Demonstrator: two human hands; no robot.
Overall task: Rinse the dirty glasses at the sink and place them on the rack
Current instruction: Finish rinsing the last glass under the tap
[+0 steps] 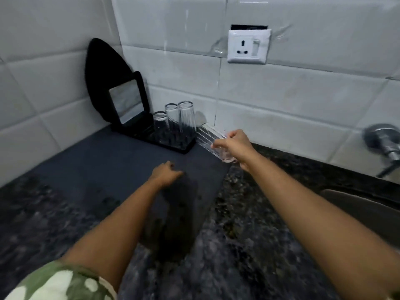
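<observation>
Right hand [234, 142], at centre right of the frame, fingers curled round a clear ribbed drinking glass [213, 141] held tilted, one end pointing toward the upper left and the other down by the wrist, just right of a black plastic drying rack [184, 148]. On that rack, at centre frame against the white tiled wall [292, 94], three clear glasses [186, 114] standing upside down, close together. Left hand [165, 173] below and left of the rack, over a dark grey mat [104, 161], fingers loosely curled, gripping nothing. Mat lying on a speckled dark granite counter [238, 213]. Steel sink [372, 213] at the right edge, chrome tap [383, 141] above it. White wall socket [249, 47] at upper centre right. Camouflage sleeve [60, 282] at lower left.
</observation>
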